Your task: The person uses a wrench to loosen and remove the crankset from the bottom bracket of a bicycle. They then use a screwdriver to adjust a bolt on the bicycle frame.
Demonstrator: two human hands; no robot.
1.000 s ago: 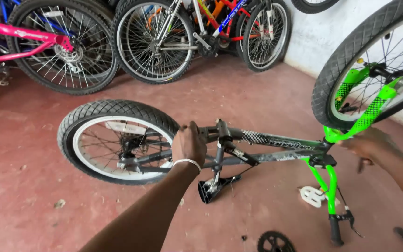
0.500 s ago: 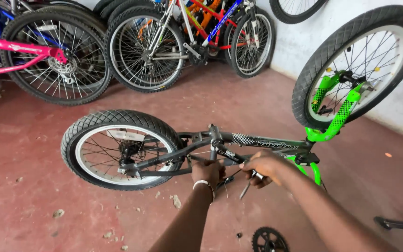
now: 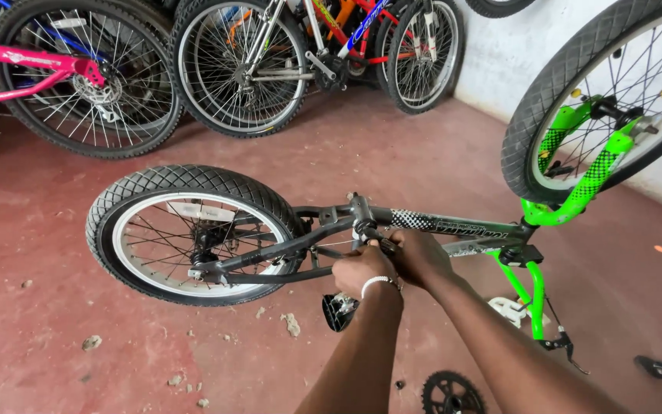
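Both hands, left [image 3: 358,270] and right [image 3: 421,257], are clenched together at the bottom bracket [image 3: 363,224] of the upturned small bike [image 3: 453,225], mid red floor [image 3: 55,353]; parked bicycles [image 3: 239,69] line the wall.

left hand [image 3: 355,270], right hand [image 3: 421,257], apparently clenched together

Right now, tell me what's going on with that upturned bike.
A person has both hands, left hand and right hand, together at the bottom bracket of the small grey-and-green bicycle, which lies upside down on the red concrete floor. A loose black chainring lies nearby. Other bikes lean along the back.
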